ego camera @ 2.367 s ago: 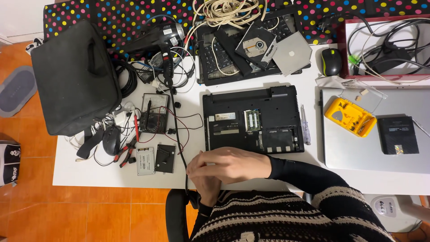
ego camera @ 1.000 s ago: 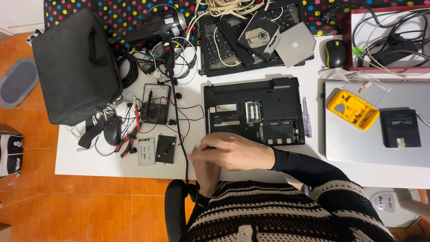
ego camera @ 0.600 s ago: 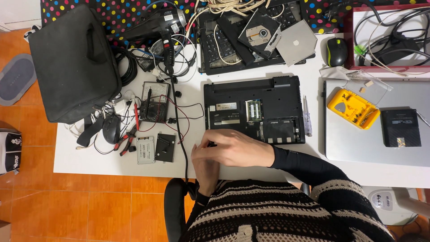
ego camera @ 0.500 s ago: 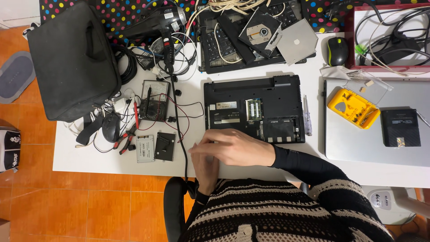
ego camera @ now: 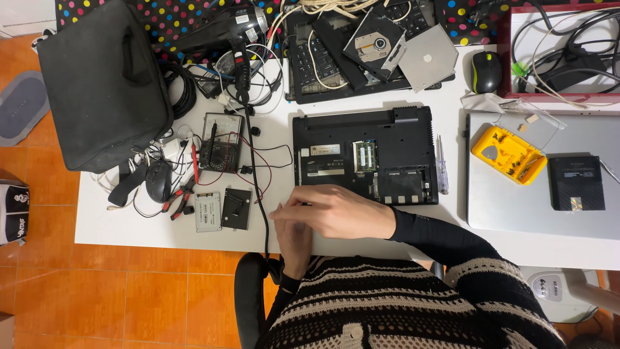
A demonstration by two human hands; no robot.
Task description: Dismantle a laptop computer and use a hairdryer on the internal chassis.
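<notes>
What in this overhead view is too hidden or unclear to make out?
- Left hand: blurred and partly under the right hand; whether it holds anything is unclear.
- Front left corner of the open laptop base: covered by the right hand.
- Red tray of cables: cut off by the top and right edges.

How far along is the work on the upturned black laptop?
Done: the laptop lies bottom up, bays uncovered, memory showing. In hand: the right hand rests at its front left corner over the left hand; any tool is hidden. Left: two loose panels remain off.
</notes>
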